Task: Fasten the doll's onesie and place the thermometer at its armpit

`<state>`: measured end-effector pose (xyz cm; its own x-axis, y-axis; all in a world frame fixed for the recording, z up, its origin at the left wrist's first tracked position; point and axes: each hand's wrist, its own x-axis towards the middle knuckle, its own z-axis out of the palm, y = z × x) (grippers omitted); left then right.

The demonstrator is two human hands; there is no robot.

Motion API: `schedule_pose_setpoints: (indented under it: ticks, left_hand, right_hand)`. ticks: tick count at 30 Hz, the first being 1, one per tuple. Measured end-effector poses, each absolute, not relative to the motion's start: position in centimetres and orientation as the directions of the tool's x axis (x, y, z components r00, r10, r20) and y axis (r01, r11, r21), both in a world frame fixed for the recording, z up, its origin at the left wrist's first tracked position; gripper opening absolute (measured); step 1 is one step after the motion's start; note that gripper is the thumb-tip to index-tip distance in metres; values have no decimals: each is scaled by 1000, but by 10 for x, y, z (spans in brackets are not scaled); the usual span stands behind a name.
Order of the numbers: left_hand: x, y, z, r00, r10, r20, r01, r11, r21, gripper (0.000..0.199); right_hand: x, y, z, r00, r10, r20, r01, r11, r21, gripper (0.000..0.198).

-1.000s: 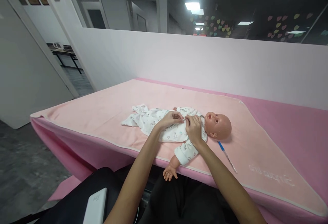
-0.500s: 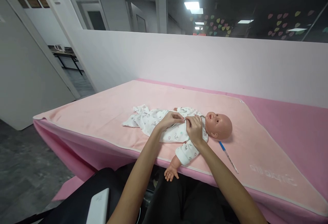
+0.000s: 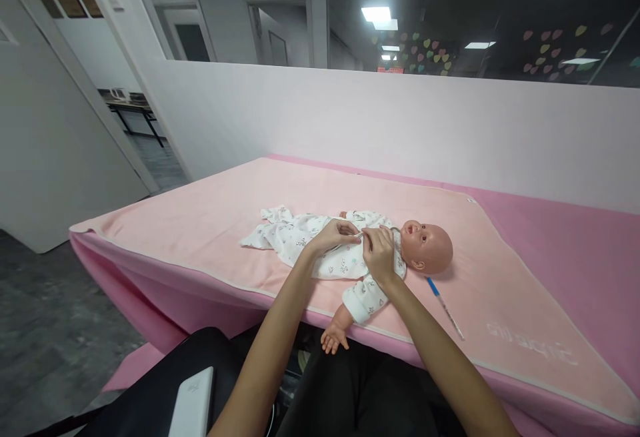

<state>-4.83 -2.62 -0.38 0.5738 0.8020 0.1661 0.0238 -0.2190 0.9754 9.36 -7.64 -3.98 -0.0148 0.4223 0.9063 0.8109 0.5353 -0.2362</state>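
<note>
A baby doll (image 3: pixel 426 247) lies on its back with its head to the right. It wears a white patterned romper (image 3: pixel 340 265) whose legs stretch to the left. Over the doll's chest, my left hand (image 3: pixel 336 235) pinches the front edge of the romper. Close beside it on the right, my right hand (image 3: pixel 380 254) has its fingers closed on the same edge near the neckline. My fingers cover whatever fastening may be there. One doll hand (image 3: pixel 335 338) hangs over the table's front edge.
A blue-tipped thermometer (image 3: pixel 445 307) lies right of the doll on a peach blanket (image 3: pixel 200 223), over a pink cloth (image 3: pixel 565 243). A white power bank (image 3: pixel 193 402) rests on a black bag at lower left. A white wall (image 3: pixel 380 127) stands behind the table.
The view has shifted very slightly. Both hands stay in the same place on the romper, and the doll has not moved.
</note>
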Motion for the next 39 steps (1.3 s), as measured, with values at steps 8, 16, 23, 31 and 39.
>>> schedule_pose_setpoints:
  ticks: [8, 16, 23, 31, 39]
  left_hand:
    - [-48, -26, -5, 566, 809, 158, 11, -200, 980, 32]
    - [-48, -29, -1, 590, 793, 154, -39, -162, 986, 32]
    - [-44, -32, -3, 537, 817, 210, -91, -192, 977, 27]
    - [-43, -30, -6, 526, 814, 247, -92, -234, 968, 25]
    - [-43, -29, -7, 500, 832, 241, -125, -206, 971, 28]
  right_hand:
    - [93, -76, -40, -18, 467, 884, 834, 495, -244, 19]
    - [94, -74, -41, -9, 457, 889, 848, 475, -236, 18]
    - [95, -74, -40, -23, 492, 870, 857, 458, -236, 16]
    - [97, -75, -38, -11, 497, 868, 797, 528, -293, 12]
    - [98, -76, -36, -80, 523, 848, 783, 559, -272, 8]
